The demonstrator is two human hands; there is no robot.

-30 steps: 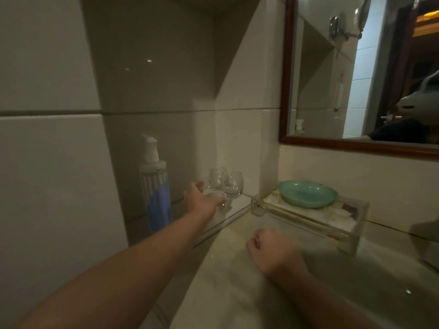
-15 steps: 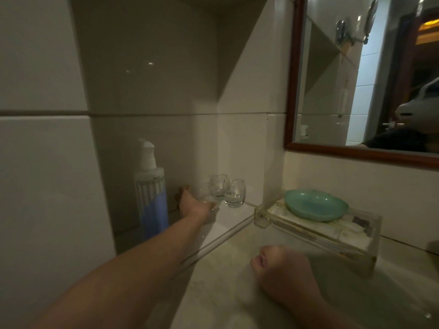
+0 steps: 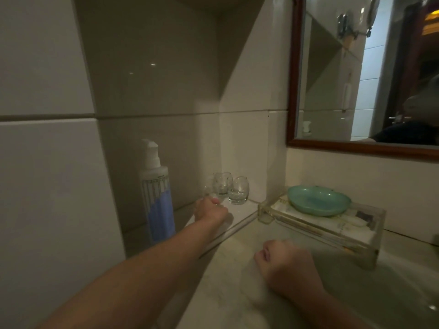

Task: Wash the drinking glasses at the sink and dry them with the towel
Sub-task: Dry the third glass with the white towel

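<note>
- Step in hand, as I read it: fetching the first glass off the corner shelf (image 3: 240,211) so it can go to the sink.
- Left hand (image 3: 210,211) is stretched out to the shelf, fingers curled at the base of the nearest glass (image 3: 209,186). That glass is blurred and half hidden by the hand. I can't tell if the grip has actually closed on it or is only touching.
- Right hand (image 3: 285,264) is a loose fist resting on the marble surface (image 3: 225,293), holding nothing.
- To do this well, I'd wrap the bowl low and from the side, then lift straight up before pulling back. The neighbours are tight in, so a sideways drag would likely knock them.
- I'd also keep the forearm clear of the pump bottle (image 3: 156,193) standing just left of the reach line.
- Bring the right hand in for support once the glass is off the shelf; smooth glass will probably be slippery.
- The other two glasses, the middle glass (image 3: 222,184) and right glass (image 3: 238,189), are small, clear, rounded and stemless with thick bases, standing upright.
- They stand touching or nearly so, right in the tiled corner. Light is dim, so I can't judge how clean they are.
- No towel in view. Only the sink's edge shows, bottom right.
</note>
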